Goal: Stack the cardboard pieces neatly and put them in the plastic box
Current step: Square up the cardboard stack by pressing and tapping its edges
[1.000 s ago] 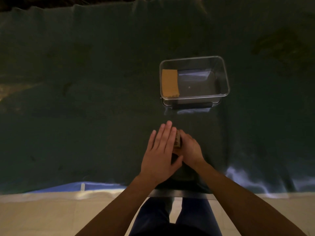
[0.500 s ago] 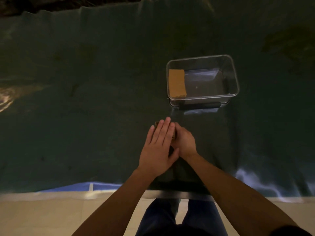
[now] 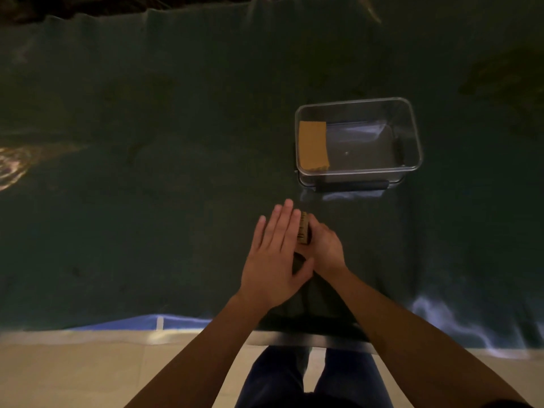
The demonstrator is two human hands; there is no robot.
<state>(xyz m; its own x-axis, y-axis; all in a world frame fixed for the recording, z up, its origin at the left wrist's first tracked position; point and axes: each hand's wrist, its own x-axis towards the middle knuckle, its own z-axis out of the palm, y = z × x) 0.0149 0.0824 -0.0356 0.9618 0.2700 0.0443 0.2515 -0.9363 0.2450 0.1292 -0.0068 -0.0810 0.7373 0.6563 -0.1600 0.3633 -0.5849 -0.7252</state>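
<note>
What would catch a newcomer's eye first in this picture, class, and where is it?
First, the tan cardboard piece, bright against the dark cloth, lying at the left end of the clear plastic box beyond the hands. Then, nearer the viewer, the left hand and right hand pressed together around a small cardboard stack.

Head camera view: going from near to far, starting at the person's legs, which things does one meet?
Legs in dark trousers → pale floor → near edge of the dark green cloth → the two hands, left hand and right hand, pressed around a small cardboard stack → clear plastic box with one cardboard piece inside.
</note>
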